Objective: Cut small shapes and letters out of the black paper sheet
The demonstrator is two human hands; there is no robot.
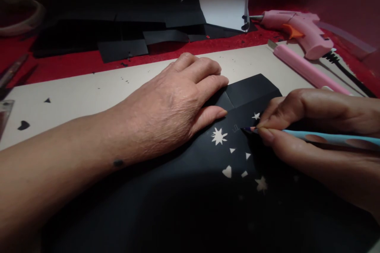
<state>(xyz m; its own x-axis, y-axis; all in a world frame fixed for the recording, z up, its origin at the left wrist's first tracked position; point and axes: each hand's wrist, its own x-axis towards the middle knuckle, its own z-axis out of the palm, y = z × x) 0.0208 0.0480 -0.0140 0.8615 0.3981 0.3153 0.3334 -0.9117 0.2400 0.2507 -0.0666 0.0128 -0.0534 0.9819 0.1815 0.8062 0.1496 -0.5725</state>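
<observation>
A black paper sheet [190, 189] lies on a pale cutting board [89, 91]. Small stars, triangles and a heart are cut out of it and show pale near the middle. My left hand [178, 102] presses flat on the sheet, fingers together, just left of the cut-outs. My right hand [314, 138] grips a light blue craft knife [326, 138] like a pen. The knife's tip touches the black paper beside a small star and a faint drawn outline.
A pink glue gun [299, 31] and a pink cutter [305, 69] lie at the back right. Black paper strips [124, 43] and a white sheet [222, 6] rest on red cloth behind the board. Scissors [12, 73] sit at the left edge. Black scraps dot the board.
</observation>
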